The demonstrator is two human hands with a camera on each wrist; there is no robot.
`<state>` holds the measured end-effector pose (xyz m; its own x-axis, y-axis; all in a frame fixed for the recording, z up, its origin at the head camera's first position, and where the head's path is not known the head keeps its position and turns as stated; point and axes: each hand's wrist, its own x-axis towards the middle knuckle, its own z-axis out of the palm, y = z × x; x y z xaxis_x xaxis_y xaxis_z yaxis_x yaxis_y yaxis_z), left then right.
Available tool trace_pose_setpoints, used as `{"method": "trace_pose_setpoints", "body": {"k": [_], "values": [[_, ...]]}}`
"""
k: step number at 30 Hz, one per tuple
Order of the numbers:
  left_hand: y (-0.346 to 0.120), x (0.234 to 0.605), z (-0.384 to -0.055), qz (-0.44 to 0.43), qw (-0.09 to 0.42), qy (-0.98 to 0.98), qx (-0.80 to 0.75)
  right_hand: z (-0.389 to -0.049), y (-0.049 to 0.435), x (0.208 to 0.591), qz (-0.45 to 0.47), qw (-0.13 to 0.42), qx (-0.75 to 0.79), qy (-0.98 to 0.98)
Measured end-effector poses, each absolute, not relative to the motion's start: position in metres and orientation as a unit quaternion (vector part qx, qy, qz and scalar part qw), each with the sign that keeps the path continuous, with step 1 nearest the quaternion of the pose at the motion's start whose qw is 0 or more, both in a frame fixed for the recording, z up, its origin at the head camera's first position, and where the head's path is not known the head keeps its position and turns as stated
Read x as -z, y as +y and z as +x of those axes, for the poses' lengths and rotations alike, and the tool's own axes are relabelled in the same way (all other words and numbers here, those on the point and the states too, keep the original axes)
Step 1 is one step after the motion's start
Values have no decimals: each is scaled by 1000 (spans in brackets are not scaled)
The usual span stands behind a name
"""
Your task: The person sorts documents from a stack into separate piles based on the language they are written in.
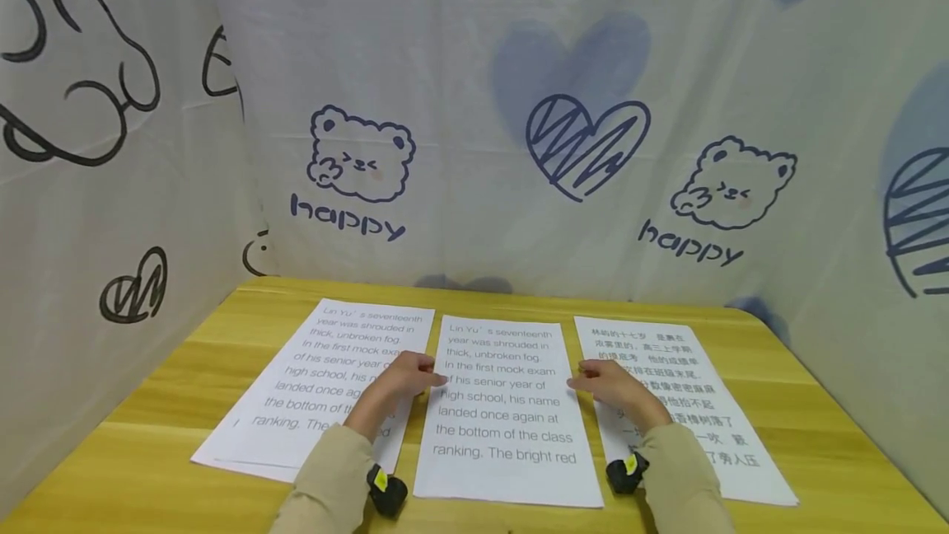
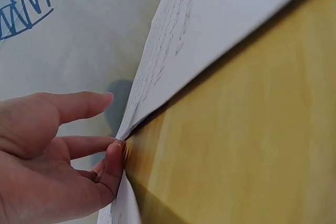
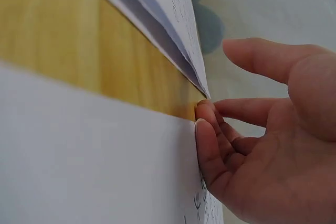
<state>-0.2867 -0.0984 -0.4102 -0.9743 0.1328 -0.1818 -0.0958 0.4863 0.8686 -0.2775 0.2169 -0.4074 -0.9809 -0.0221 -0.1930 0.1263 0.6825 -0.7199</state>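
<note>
A printed English page [image 1: 504, 439] lies in the middle on the table, its layered edge in the right wrist view showing more than one sheet. At its left edge my left hand [image 1: 400, 379] has its fingertips, the thumb held apart from the fingers [image 2: 113, 169]. My right hand [image 1: 621, 387] mirrors it at the right edge, thumb raised and the lower fingers [image 3: 207, 140] bent down at the gap between pages. The left hand and wrist partly cover another English page [image 1: 285, 377]; the right ones partly cover a page of Chinese text [image 1: 730, 423].
The yellow wood-grain table [image 1: 823, 435] reaches back to a pale curtain [image 1: 460, 163] printed with hearts and bears. More curtain [image 1: 178, 188] closes off the left side. A small black device [image 1: 387, 491] sits at my left wrist, a matching one [image 1: 626, 473] at the right.
</note>
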Motion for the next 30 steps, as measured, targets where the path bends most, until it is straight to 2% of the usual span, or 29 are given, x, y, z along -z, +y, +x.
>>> {"method": "trace_pose_setpoints", "body": {"k": [22,30], "values": [[-95,405,-282,18,114,886,-448,-275,211,408,-4,88,390,917],[-92,405,-285,-13,116,853,-509,-275,214,408,15,103,402,910]]}}
